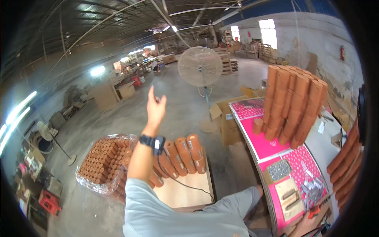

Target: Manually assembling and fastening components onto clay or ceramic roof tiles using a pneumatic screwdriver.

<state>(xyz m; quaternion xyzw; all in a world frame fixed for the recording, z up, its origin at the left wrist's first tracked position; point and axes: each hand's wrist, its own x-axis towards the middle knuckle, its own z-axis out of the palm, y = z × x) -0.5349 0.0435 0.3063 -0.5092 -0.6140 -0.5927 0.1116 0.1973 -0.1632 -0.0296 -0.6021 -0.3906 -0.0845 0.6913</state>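
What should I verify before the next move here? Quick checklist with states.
1. Left hand empty: ok, raised open in the air, touching nothing.
2. Right hand grip: cannot tell, only partly in view at the lower edge beside an orange tool.
3. Tube stack on the table stable: ok, standing upright.
4. Loose tubes on the wooden board: ok, lying in a row.
5. Wrapped tube bundle: ok, wrap on.

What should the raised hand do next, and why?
Probably come down toward the brown tubes lying on the wooden board. The left hand is up in the air, open and holding nothing, and those tubes lie just beneath its arm. The right hand stays low at the pink table.
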